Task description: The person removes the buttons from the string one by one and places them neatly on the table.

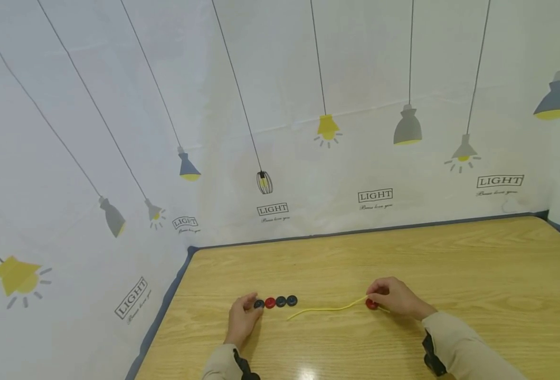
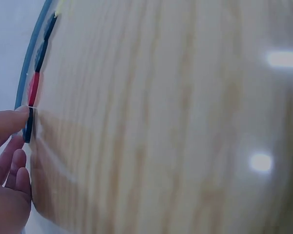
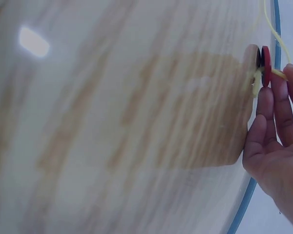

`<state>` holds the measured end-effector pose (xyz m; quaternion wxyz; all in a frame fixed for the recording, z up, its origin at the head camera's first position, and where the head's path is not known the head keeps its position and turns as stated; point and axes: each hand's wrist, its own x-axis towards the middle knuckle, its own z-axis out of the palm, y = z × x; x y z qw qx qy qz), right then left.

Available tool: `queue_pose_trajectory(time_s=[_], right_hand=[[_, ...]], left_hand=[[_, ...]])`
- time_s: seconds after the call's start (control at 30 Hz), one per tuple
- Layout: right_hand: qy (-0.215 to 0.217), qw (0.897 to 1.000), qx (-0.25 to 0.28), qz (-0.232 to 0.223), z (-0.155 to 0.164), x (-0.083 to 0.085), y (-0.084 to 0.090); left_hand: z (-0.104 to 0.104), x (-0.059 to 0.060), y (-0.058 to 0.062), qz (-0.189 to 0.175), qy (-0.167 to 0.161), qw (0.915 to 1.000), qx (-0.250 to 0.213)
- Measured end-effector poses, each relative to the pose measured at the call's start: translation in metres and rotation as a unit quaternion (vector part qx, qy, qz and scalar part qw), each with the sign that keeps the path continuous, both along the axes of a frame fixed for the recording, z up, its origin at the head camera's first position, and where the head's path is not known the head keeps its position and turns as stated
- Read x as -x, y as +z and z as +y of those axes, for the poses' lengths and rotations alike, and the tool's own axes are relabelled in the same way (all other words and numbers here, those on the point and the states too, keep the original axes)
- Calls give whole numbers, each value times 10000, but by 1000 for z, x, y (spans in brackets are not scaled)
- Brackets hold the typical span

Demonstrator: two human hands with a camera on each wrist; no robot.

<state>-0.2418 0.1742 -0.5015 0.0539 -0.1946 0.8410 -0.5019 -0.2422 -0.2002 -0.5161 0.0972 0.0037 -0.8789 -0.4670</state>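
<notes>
A row of small round button-like discs lies on the table: a dark disc (image 1: 259, 304) at the left end, a red disc (image 1: 270, 303), then two more dark discs (image 1: 286, 301). My left hand (image 1: 243, 319) pinches the leftmost dark disc (image 2: 28, 129) between thumb and finger. Farther right, my right hand (image 1: 398, 299) pinches a yellow cord (image 1: 324, 309) close beside another red disc (image 3: 266, 66). The cord runs through this disc; a short end shows on its far side in the right wrist view. Its long part trails left across the table toward the row.
The wood-grain table (image 1: 356, 258) has a glossy top with bright reflections. Along its back and left edges runs a blue border (image 1: 308, 237). Behind stands a white sheet (image 1: 303, 174) printed with hanging lamps.
</notes>
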Motion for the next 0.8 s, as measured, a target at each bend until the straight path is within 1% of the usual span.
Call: queue_pose_trajectory(time_s=[0.13, 0.2, 0.27, 0.33, 0.37, 0.5, 0.6, 0.67, 0.8], right_hand=[[62, 9999, 92, -75, 0, 0, 0], [73, 9999, 114, -77, 0, 0, 0], [70, 9999, 115, -65, 0, 0, -1], [44, 9999, 95, -42, 0, 1, -2], [35, 10000, 85, -38, 0, 1, -3], [-36, 10000, 29, -16, 0, 2, -5], [-73, 10000, 27, 14, 0, 3, -4], [-70, 10000, 41, 49, -1, 3, -3], [-4, 9999, 101, 21, -2, 2, -1]], left_hand=[[6, 2, 4, 180, 93, 9994, -267], [12, 4, 6, 287, 117, 9983, -490], [21, 6, 8, 378, 108, 9965, -733], [31, 8, 10, 439, 75, 9955, -839], [36, 8, 10, 410, 53, 9947, -944], [60, 8, 11, 306, -190, 9922, -1194], [78, 5, 11, 203, -428, 9867, -1557], [91, -1, 15, 160, -590, 9832, -1722], [116, -13, 23, 157, -904, 9791, -1813]])
